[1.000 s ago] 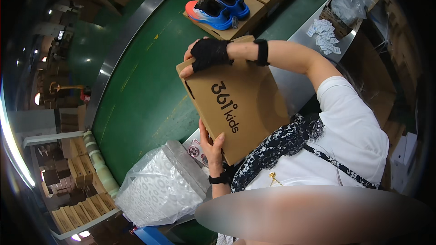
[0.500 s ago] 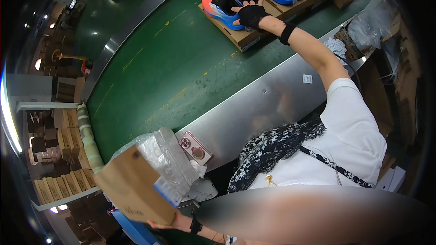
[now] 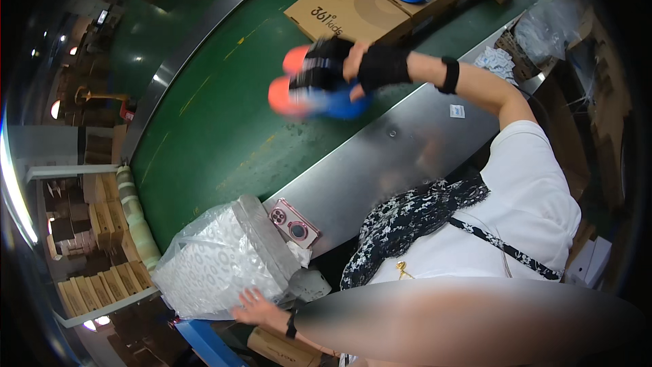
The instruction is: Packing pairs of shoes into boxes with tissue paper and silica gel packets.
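While the right hand (image 3: 384,68), in a black fingerless glove, is clamped on the heel end of the shoes (image 3: 316,97), the left hand (image 3: 258,310) is well apart, spread and empty at the lower edge of the bag (image 3: 217,258); whether it touches the plastic I cannot tell. The shoes are over the green belt (image 3: 224,136), near its steel ledge (image 3: 353,177), side by side, toes away from the ledge, long axis slanting to the belt's near edge. Blurred, they run from orange rounded toes to blue heels, with black openings. The bag is clear and crinkled around pale, ring-patterned sheets; the flat box (image 3: 346,12) is smooth brown card. Half a second ago the shoes stood on that box, its lid now bare, and the left hand held another carton, now out of it.
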A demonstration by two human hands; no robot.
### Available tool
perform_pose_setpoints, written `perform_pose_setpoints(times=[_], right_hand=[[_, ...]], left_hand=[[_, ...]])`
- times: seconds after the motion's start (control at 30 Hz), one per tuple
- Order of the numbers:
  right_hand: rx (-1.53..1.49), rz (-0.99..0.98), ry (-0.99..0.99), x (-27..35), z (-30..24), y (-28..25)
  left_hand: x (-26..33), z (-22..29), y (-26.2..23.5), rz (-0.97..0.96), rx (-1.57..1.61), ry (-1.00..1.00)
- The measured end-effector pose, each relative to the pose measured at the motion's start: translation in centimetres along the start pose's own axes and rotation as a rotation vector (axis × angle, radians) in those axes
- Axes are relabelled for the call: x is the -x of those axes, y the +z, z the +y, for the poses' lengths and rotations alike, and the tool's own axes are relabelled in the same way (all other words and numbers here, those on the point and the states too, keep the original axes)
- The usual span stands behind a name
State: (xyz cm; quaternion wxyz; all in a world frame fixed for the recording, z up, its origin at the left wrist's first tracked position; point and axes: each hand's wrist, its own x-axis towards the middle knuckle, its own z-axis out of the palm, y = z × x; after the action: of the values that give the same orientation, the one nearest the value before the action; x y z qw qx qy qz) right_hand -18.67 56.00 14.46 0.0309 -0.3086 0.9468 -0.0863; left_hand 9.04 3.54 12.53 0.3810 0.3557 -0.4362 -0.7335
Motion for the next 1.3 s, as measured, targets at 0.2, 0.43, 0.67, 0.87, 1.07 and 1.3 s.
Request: perform_pose_setpoints(times=[0.2,0.43,0.67,0.87,1.07,1.3], right_hand=[[-0.013,0.093,-0.721,3.0,-8.4,7.4],[-0.343,-0.313,-0.255,-2.2,-5.1,6.1],[0.403,0.535,0.468,-6.6,5.2,15.3],[0.096,0.534,0.477,-3.4,-1.4,13.3],[-0.668,0.799,0.447,1.4,-6.0,4.4],[-0.515,0.802,0.31,2.3,-9.5,7.0]], left_hand=[[5.1,-14.9,18.0,-1.091,-0.765,0.079],[14.0,-21.3,25.3,-1.687,-1.262,-0.102],[14.1,-20.3,24.9,-1.688,-1.212,-0.089],[13.4,-22.4,27.8,-1.478,-0.922,0.459],[13.2,-17.9,29.5,-1.429,-1.022,0.737],[13.3,-18.1,28.9,-1.262,-0.914,0.631]])
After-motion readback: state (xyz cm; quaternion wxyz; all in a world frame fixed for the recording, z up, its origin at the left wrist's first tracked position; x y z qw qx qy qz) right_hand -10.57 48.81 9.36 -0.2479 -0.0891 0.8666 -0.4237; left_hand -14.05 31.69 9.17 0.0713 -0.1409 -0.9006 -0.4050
